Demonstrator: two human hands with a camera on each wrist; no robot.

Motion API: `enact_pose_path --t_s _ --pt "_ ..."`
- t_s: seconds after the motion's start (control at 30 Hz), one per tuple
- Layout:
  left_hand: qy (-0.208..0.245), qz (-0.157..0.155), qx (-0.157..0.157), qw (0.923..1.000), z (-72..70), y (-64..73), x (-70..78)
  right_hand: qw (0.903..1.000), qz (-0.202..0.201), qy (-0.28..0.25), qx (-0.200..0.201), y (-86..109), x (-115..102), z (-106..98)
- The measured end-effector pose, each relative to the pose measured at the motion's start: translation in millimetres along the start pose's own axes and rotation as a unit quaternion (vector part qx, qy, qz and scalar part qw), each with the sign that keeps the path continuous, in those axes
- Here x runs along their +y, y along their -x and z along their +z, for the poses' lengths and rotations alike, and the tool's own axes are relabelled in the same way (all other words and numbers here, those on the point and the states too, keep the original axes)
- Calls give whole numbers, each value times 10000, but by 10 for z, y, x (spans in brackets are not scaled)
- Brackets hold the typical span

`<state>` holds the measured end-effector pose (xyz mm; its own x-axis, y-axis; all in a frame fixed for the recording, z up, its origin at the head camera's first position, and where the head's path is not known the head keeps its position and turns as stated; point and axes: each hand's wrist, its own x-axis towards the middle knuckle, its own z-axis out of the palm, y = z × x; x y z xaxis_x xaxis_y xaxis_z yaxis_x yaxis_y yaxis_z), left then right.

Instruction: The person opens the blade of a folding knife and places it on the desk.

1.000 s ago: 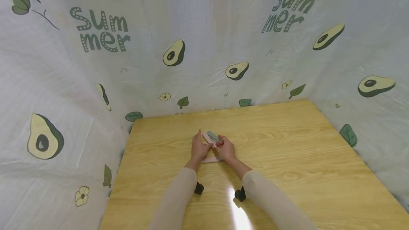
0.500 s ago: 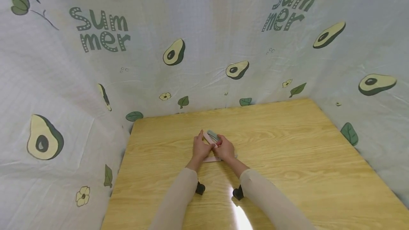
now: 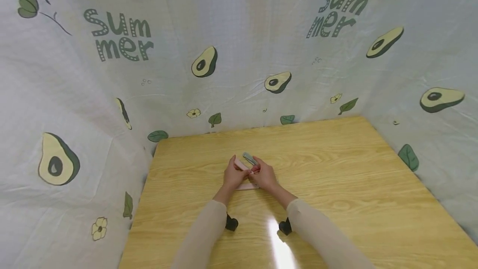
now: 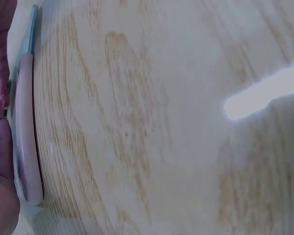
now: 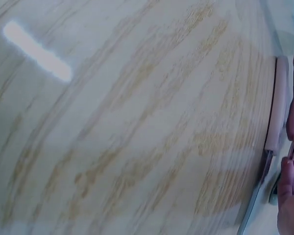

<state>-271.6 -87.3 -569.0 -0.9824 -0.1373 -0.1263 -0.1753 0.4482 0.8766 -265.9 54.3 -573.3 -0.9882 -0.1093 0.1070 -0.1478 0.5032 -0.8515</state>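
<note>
Both hands meet near the middle of the table. The left hand (image 3: 233, 177) holds a slim pink piece (image 3: 241, 165), with its thumb against the near end. There the right hand (image 3: 265, 176) pinches the same piece with its fingertips. A small part of it (image 5: 292, 150) shows between the fingers in the right wrist view; the fingers hide its kind. Just beyond the right fingers is a grey-green strip (image 3: 249, 158), its near end hidden. In front of the hands lies what looks like a knife, with a pink handle (image 4: 27, 132) and a thin grey-green blade (image 4: 31, 30).
The wood-grain table (image 3: 336, 177) extends around the hands, with a bright glare streak (image 3: 281, 244) at the front. A cloth (image 3: 239, 32) printed with avocados hangs behind it and along both sides. A black wrist camera shows under each forearm.
The pink piece has shifted left and tilted away from the grey-green strip, so the gap between them is wider. The forearms have spread slightly apart. The knife-like item stays in place.
</note>
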Motion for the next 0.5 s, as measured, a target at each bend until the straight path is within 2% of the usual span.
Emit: enact_pose_path --t_s 0.07,0.17,0.33,0.4,0.5 --pt "139 -57 28 9999 -6 15 -6 9998 -41 -180 -110 15 -10 -28" --pt "690 -223 -33 9974 -18 34 -13 9987 -88 -386 -320 37 -39 -93" --pt "1948 -453 -382 9791 -89 97 19 9965 -240 -318 -735 85 -27 -245" --pt "2141 -504 -475 9744 -116 127 27 9952 -312 -303 -880 112 -8 -301" --pt "2243 -523 -520 9717 -119 160 11 9933 -437 -305 -1026 141 30 -349"
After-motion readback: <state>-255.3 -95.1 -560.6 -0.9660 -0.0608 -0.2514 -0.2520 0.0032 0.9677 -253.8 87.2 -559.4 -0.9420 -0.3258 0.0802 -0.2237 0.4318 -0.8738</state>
